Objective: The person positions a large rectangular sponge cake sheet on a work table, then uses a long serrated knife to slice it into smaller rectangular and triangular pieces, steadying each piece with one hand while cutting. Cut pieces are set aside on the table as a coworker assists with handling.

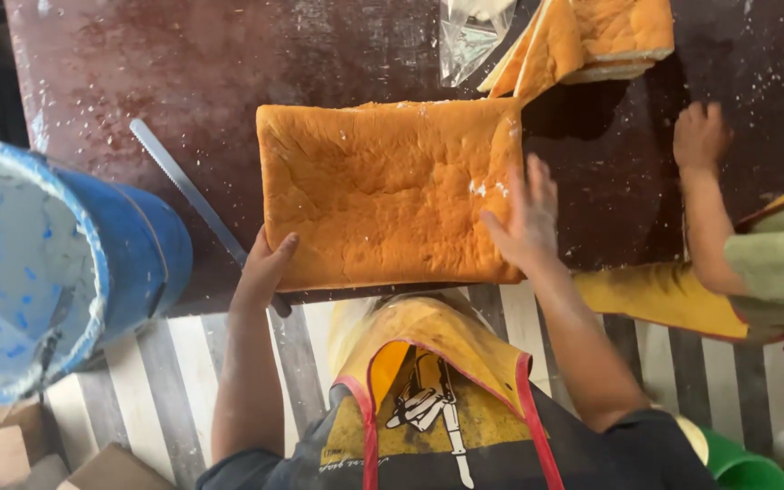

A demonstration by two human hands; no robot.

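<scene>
A large rectangular slab of golden-brown sponge cake (383,191) lies flat on a dark brown table (183,73) dusted with white crumbs. My left hand (263,268) grips the slab's near left corner, thumb on top. Fingers spread, my right hand (524,218) rests against the slab's right edge. I wear a yellow apron with red trim (428,363).
A long serrated knife (194,201) lies on the table left of the cake. A big blue bucket (56,263) stands at the left. More cake slabs (592,36) and a clear plastic bag (466,36) sit at the back. Another person's hand (700,136) rests on the table at right.
</scene>
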